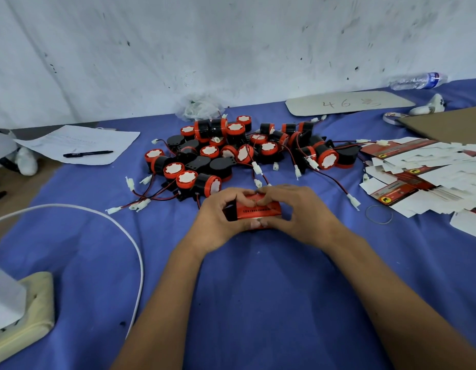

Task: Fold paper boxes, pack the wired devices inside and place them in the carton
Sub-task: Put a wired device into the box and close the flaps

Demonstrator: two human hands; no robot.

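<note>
Gripping red paper box (254,210) from both ends: left hand (221,220), right hand (293,212) curled round it, low over blue cloth (258,289). Long axis ran left-right between palms. Device pile (245,150) lay just beyond; flat boxes (418,177) nearer right hand.

Am seeing even, soft, cool-toned light, moderately bright; source direction not telling. Faint shadows are pooling under my hands (258,212) on blue surface (258,303). No glare showing. Wide-angle lens is bending wall (231,49) line and white cable (135,252) toward edges. Centre is looking fairly sharp; corners and far bottle (418,80) are smearing soft, print on flat boxes (407,180) unreadable.
</note>
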